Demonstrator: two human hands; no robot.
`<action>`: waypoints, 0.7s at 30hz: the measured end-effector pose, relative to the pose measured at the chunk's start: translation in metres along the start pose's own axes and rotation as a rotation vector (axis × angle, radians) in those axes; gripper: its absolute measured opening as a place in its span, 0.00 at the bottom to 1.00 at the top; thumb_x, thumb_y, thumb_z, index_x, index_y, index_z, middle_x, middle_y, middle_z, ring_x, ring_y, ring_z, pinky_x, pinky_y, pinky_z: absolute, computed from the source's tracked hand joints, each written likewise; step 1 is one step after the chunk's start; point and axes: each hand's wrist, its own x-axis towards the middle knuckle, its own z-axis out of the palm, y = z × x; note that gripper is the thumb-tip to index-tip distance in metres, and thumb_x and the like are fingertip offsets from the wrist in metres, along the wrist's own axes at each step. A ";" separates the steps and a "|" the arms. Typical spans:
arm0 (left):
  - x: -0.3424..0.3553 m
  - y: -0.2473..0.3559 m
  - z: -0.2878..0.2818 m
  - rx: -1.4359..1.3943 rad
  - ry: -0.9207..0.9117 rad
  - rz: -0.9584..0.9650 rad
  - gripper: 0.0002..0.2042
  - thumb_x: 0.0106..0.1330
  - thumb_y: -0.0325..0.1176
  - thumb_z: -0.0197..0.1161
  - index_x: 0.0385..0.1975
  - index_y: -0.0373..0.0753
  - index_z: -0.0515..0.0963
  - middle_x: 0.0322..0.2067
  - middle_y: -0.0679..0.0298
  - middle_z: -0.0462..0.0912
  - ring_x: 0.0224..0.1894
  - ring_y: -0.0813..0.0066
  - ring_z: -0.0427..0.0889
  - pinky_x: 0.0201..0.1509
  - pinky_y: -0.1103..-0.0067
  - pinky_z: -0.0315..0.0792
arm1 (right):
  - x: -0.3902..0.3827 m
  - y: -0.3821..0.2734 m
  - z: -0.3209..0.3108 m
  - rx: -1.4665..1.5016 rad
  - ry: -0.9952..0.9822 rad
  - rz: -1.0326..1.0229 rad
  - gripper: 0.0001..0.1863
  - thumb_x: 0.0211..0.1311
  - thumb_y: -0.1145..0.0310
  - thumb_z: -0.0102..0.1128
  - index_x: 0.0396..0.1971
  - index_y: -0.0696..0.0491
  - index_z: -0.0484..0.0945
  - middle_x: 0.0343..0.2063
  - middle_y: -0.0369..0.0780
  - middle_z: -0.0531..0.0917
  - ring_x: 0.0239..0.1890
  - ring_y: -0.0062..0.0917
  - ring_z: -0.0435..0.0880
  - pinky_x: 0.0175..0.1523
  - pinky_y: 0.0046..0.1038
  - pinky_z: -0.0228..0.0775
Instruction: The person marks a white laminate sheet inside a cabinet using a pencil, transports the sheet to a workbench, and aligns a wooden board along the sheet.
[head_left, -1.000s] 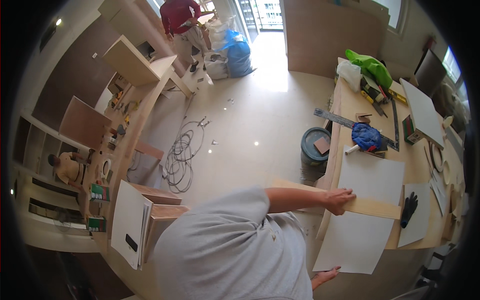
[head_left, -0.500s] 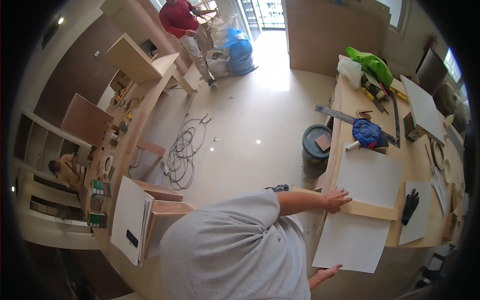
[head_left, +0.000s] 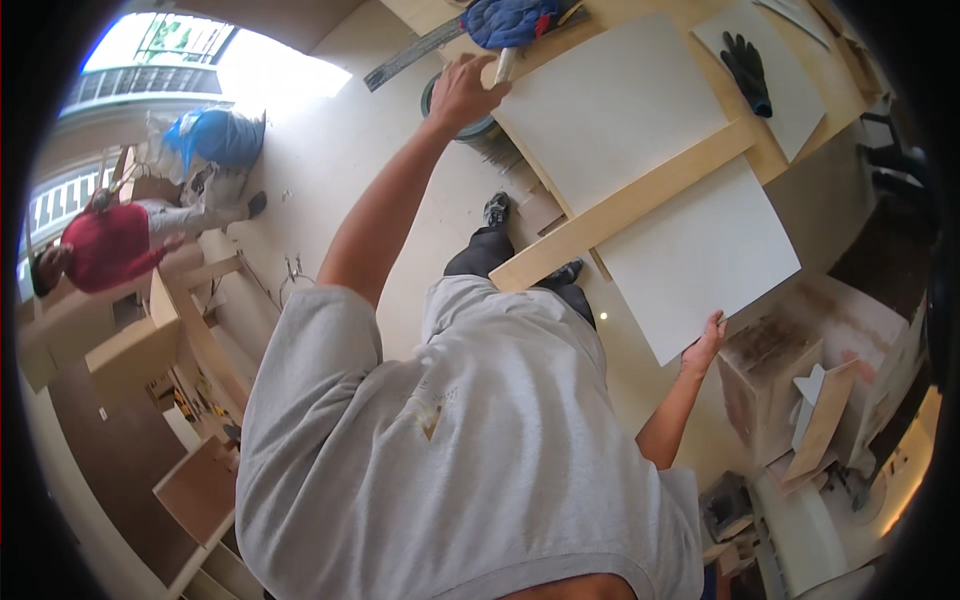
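My left hand (head_left: 465, 97) reaches over the table's near edge, fingers apart around a short white stick (head_left: 504, 66) beside a bundled blue cloth (head_left: 508, 20). Contact with the stick is unclear. With thumb on top, my right hand (head_left: 704, 345) grips the outer edge of a white panel (head_left: 700, 255), which juts past the table. Across this panel and a larger white panel (head_left: 620, 110) lies a long, pale wooden strip (head_left: 620, 208), its near end sticking out toward my shirt. The fingers under the right-hand panel are hidden.
A black glove (head_left: 746, 72) lies on another white board (head_left: 790, 110). A dark metal ruler (head_left: 415, 55) overhangs the table above a lidded bucket (head_left: 430, 97). At the right stands a dusty box (head_left: 770, 345). A person in red (head_left: 110, 245) is at the far left, near blue bags (head_left: 220, 135).
My left hand has left the wooden strip and moved to the white stick by the blue cloth. My right hand stays at the panel's edge. The whole view has turned and tilted.
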 end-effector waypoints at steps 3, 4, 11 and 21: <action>0.082 0.003 0.009 0.094 -0.058 -0.004 0.45 0.56 0.60 0.77 0.75 0.51 0.70 0.72 0.50 0.70 0.74 0.47 0.69 0.74 0.59 0.69 | -0.003 -0.002 -0.008 -0.194 0.103 0.003 0.32 0.82 0.54 0.57 0.72 0.62 0.66 0.65 0.48 0.78 0.64 0.37 0.80 0.68 0.38 0.73; 0.103 -0.001 0.020 0.101 -0.074 0.003 0.48 0.55 0.60 0.77 0.77 0.54 0.66 0.74 0.47 0.66 0.75 0.42 0.67 0.74 0.54 0.67 | -0.001 0.000 -0.003 -0.168 0.125 0.003 0.32 0.82 0.54 0.56 0.72 0.62 0.66 0.64 0.47 0.79 0.63 0.36 0.80 0.67 0.37 0.73; 0.187 0.042 0.077 0.301 -0.242 -0.064 0.61 0.49 0.66 0.78 0.83 0.57 0.51 0.80 0.37 0.49 0.81 0.29 0.50 0.77 0.37 0.52 | -0.019 -0.013 0.003 -0.176 0.141 0.072 0.30 0.83 0.55 0.55 0.72 0.60 0.66 0.64 0.46 0.79 0.63 0.34 0.80 0.68 0.36 0.73; 0.210 0.031 0.082 0.248 -0.229 -0.014 0.62 0.43 0.65 0.79 0.78 0.40 0.59 0.73 0.37 0.60 0.77 0.34 0.59 0.74 0.41 0.55 | -0.025 -0.017 0.026 -0.149 0.205 0.066 0.29 0.84 0.56 0.52 0.73 0.60 0.65 0.65 0.47 0.78 0.62 0.36 0.81 0.66 0.37 0.75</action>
